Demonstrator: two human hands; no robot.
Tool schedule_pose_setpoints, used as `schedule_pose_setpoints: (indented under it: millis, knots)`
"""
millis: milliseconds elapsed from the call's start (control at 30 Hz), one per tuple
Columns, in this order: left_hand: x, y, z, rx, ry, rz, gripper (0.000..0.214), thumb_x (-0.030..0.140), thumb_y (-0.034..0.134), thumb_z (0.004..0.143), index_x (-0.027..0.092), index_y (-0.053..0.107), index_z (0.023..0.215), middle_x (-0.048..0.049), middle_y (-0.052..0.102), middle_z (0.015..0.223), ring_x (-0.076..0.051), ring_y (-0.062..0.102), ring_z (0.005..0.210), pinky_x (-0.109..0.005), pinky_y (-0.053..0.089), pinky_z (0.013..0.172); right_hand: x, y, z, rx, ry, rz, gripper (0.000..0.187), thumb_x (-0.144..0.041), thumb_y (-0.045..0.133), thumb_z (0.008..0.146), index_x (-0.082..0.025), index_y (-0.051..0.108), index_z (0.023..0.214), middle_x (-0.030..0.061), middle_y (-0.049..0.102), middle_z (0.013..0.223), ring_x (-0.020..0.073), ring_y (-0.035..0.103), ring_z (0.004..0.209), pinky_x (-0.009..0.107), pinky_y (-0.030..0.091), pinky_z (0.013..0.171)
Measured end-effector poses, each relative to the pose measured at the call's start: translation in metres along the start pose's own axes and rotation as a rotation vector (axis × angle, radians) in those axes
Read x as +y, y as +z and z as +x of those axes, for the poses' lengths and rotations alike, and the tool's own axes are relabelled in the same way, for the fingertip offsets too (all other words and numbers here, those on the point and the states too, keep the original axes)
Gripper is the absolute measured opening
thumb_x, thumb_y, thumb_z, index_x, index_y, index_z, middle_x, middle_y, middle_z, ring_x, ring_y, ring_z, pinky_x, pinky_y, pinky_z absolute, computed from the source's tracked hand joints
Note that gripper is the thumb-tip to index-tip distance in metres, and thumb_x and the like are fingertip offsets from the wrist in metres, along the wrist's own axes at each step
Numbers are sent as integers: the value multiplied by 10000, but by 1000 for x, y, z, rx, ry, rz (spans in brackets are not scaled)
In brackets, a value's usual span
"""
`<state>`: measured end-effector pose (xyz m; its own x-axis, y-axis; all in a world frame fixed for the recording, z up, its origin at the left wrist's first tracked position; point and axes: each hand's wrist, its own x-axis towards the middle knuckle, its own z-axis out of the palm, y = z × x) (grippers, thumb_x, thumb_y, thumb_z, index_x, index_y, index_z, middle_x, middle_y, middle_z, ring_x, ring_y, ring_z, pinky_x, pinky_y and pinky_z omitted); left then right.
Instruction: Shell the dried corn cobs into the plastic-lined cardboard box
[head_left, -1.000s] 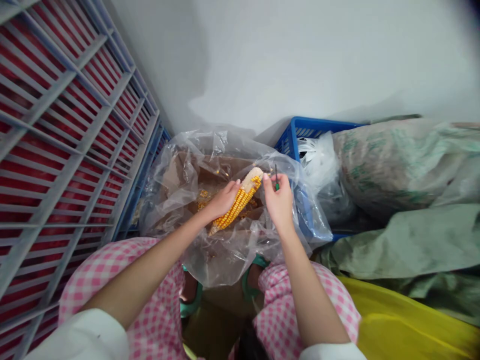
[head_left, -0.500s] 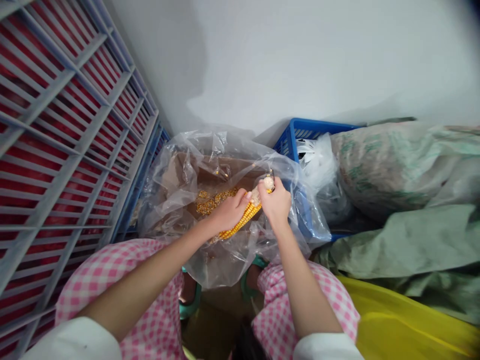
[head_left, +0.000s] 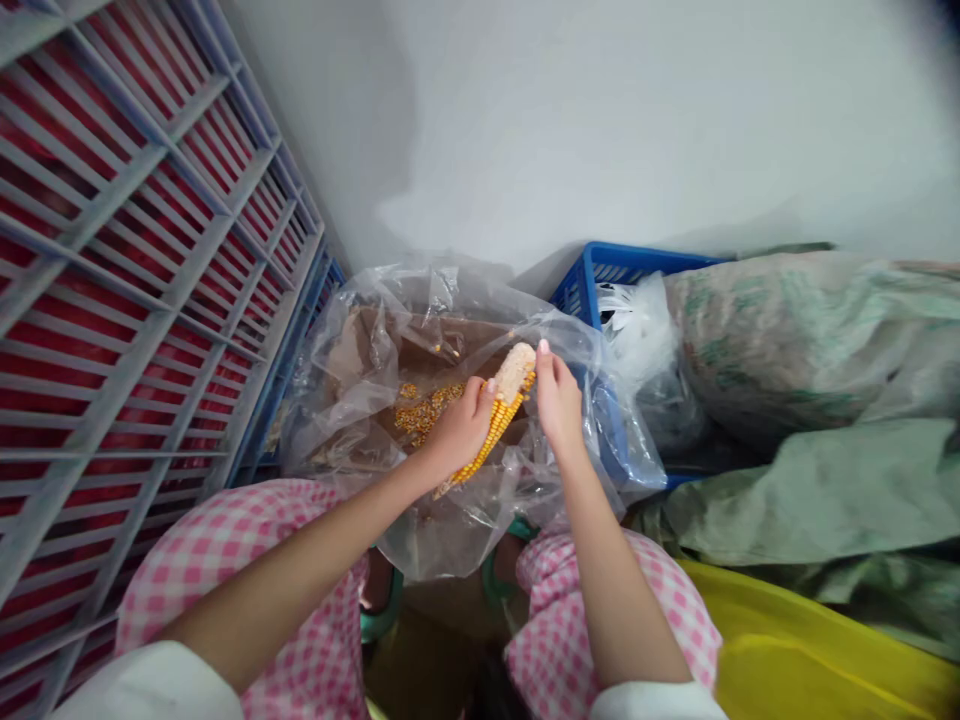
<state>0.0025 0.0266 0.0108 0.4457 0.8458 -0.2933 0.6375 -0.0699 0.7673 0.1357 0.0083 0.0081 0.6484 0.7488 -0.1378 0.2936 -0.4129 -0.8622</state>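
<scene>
One closed left hand (head_left: 461, 435) is holding the tapered yellow, partly bare corn cob (head_left: 515, 374) properly steady over the plastic-lined brown cardboard box (head_left: 409, 335), the half-curled right hand (head_left: 561, 402), contents indiscernible, hovering alongside.

Yellow corn kernels (head_left: 417, 414) lie in a plastic-lined brown cardboard box (head_left: 469, 333), between the slatted grey plastic crate (head_left: 174, 290) at left and the blue rectangular plastic basket (head_left: 641, 262) at right.

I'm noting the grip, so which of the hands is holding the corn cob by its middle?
The left hand, gripping the corn cob around its middle; the right hand is beside the bare upper end.
</scene>
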Motion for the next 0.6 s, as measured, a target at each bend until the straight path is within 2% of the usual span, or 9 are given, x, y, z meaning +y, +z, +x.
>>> schedule_pose_setpoints:
  millis: [100, 200, 433, 600]
  knots:
    - [1, 3, -5, -27, 31, 62, 379, 461, 141, 861, 215, 420, 936, -50, 589, 758, -196, 578, 716, -281, 380, 644, 2, 11, -1, 5, 38, -48, 586, -685, 405, 654, -156, 627, 774, 76, 639, 737, 189, 542, 674, 265, 370, 645]
    - [-2, 7, -7, 13, 25, 16, 349, 442, 128, 867, 218, 396, 871, -47, 570, 740, -186, 568, 707, -268, 369, 634, 5, 17, 0, -11, 28, -58, 551, -684, 425, 641, -159, 591, 632, 45, 598, 612, 164, 501, 585, 245, 346, 566]
    - [-4, 10, -5, 32, 3, -56, 312, 448, 161, 863, 225, 358, 769, -6, 494, 671, -165, 516, 652, -253, 332, 592, 8, 14, 3, -16, -19, -52, 538, -636, 320, 736, -182, 465, 487, -2, 483, 454, 130, 421, 488, 234, 299, 506]
    - [-8, 15, -9, 28, -84, -107, 308, 443, 177, 859, 220, 372, 775, 2, 472, 631, -170, 507, 627, -272, 334, 599, 17, 22, 3, -49, 4, -91, 547, -618, 285, 758, -194, 424, 441, 13, 495, 453, 144, 432, 487, 247, 300, 504]
